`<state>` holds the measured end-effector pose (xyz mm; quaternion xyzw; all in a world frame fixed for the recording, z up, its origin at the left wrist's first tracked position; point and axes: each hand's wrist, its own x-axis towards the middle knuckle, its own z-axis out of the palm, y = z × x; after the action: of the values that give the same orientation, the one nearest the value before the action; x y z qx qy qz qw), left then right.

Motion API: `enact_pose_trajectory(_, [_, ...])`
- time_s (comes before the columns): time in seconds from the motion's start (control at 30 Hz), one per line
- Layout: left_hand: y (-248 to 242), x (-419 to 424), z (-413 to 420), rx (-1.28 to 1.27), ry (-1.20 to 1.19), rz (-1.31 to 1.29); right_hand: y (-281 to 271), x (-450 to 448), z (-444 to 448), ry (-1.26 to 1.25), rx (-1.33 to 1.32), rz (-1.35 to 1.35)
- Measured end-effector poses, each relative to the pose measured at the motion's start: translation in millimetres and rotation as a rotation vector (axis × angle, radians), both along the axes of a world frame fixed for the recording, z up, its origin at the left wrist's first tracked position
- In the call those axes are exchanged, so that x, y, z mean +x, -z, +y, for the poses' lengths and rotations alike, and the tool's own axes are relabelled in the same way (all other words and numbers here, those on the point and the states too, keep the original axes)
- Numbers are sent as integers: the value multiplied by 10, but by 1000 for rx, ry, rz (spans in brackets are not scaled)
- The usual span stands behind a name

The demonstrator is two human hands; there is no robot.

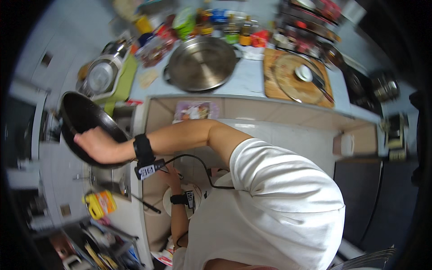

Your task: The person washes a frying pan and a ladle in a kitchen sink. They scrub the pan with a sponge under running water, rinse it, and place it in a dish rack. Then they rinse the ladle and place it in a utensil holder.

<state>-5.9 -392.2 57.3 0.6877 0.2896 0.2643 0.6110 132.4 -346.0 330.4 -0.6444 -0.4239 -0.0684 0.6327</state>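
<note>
A large dark wok [72, 111] is tilted over the sink [108, 179], its inside partly facing me. My right hand [98, 145], blurred, reaches across the wok's opening with its fingers curled down. Whether anything is under that palm is hidden. Lower down, close to my body, my left hand [172, 178] is closed around what looks like the wok's handle [181, 176], whose looped end shows past the fingers. A black wristband carries a small device on each wrist. A long black-handled utensil [150, 206] sticks out over the counter's edge beside the sink.
A yellow jug [100, 204] stands beside the sink. Beyond the wok is a green dish rack [123, 74] with bowls. A wide steel pan [204, 64] and a glass lid [290, 79] on a wooden cutting board [270, 87] occupy the back counter. Kitchen tools fill a rack [111, 249].
</note>
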Motion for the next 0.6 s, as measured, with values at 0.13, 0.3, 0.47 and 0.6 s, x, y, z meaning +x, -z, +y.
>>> enact_pose_trajectory(0.13, [-213,647,-818,-280,384,-191,-497,132,-1475,-106,128,-79])
enact_pose_trajectory(0.3, [-689,1431,-2246,96,976,-245,-788,354,-3618,-148,330,-292])
enact_pose_trajectory(0.47, [-1343,1726,-4181,-538,1351,-236,-248,279,-6638,430,227,-381])
enact_pose_trajectory(0.6, [-1638,1793,-5446,-797,1600,-98,687,-1009,-8689,1157,209,143])
